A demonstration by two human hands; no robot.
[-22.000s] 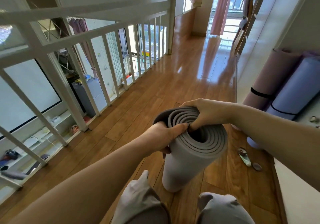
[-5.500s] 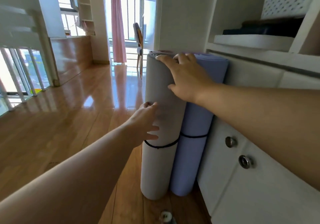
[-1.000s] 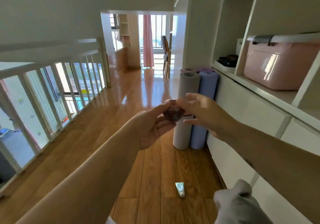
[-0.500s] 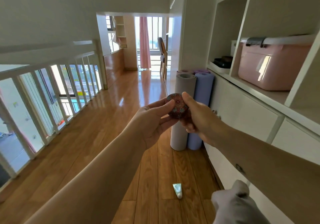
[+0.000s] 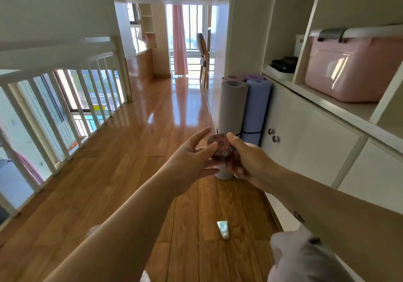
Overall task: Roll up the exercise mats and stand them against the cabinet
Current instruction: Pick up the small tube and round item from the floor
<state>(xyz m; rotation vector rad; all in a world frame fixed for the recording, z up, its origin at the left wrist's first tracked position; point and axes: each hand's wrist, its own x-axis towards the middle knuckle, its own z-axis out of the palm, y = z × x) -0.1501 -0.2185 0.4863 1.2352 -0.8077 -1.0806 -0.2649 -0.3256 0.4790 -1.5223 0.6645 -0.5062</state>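
Note:
A rolled grey mat (image 5: 232,107) stands upright against the white cabinet (image 5: 305,133), with a rolled lilac mat (image 5: 255,109) beside it on the right. Behind them show the tops of two more rolled mats (image 5: 244,77). A black strap circles each front roll low down. In front of the mats, my right hand (image 5: 244,159) grips a small round patterned tin (image 5: 220,147). My left hand (image 5: 192,157) is spread open next to it, its fingertips at the tin's left edge.
A small white-green tube (image 5: 222,229) lies on the wooden floor near my feet. A white railing (image 5: 65,98) runs along the left. The shelves above the cabinet hold a pink storage box (image 5: 353,70) and a tray of dark items (image 5: 283,63). A chair (image 5: 202,57) stands far down the hall.
The tin has passed from being held between both hands to my right hand's grip alone, while my left hand's fingers have spread open. The view has tilted a little downward.

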